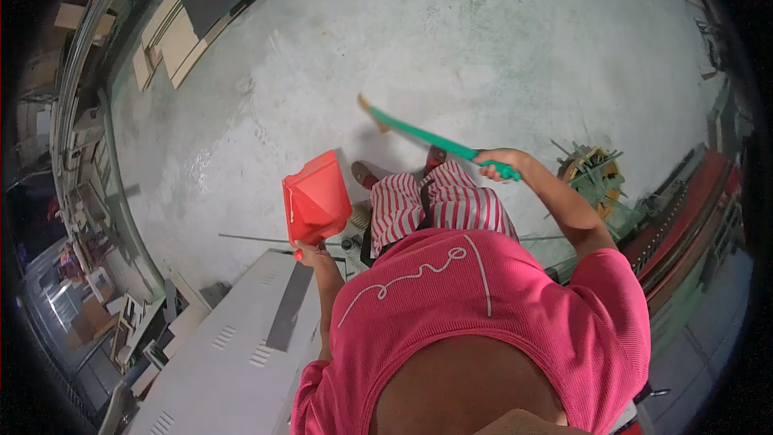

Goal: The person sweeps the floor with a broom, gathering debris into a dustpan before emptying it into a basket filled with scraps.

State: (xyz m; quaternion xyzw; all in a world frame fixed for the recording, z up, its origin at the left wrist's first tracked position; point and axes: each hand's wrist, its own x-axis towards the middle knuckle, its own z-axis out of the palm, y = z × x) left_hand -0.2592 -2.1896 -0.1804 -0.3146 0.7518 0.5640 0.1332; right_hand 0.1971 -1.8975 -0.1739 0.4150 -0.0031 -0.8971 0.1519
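Note:
My left hand (312, 253) is closed round the handle of a red dustpan (316, 200), which is held up off the floor beside my left leg. In my right hand (503, 163) is the end of a long green-handled hand brush (431, 137). The brush reaches out to the left over the floor in front of my shoes. Its tan bristle end looks slightly blurred, and I see no contact between it and the dustpan.
Concrete floor (322, 72) lies ahead. A grey metal cabinet with vents (241, 338) stands at lower left. A heap of green strips (594, 177) sits at right, near long red beams (684, 225). Boards (189, 32) lie at upper left.

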